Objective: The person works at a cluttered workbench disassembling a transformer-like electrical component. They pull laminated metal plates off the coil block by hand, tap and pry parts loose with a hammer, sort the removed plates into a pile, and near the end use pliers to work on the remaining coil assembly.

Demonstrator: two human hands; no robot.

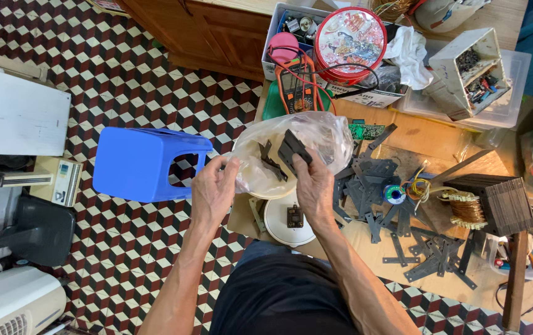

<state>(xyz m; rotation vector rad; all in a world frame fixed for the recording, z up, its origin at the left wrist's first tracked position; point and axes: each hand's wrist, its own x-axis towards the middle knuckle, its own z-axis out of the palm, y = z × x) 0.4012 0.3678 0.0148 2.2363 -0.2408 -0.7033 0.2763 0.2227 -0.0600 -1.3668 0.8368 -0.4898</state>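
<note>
Worktable (pixel 403 133): wood, flat grey laminations scattered toward its right edge; clear plastic bag (pixel 316 133): thin, limp, slippery, held off the table's near-left corner, best gripped at the mouth, pinched there by the left hand (pixel 214 189); dark metal plates (pixel 292 149): stiff, sharp-edged, probably heavy when stacked, clasped by the right hand (pixel 313 186).

Clear bag (pixel 316 133); grey plates (pixel 292 149)

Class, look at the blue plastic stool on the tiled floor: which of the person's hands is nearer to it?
Left. The left hand grips the clear plastic bag just beside the blue stool; the right hand holds dark metal plates at the bag's far side.
</note>
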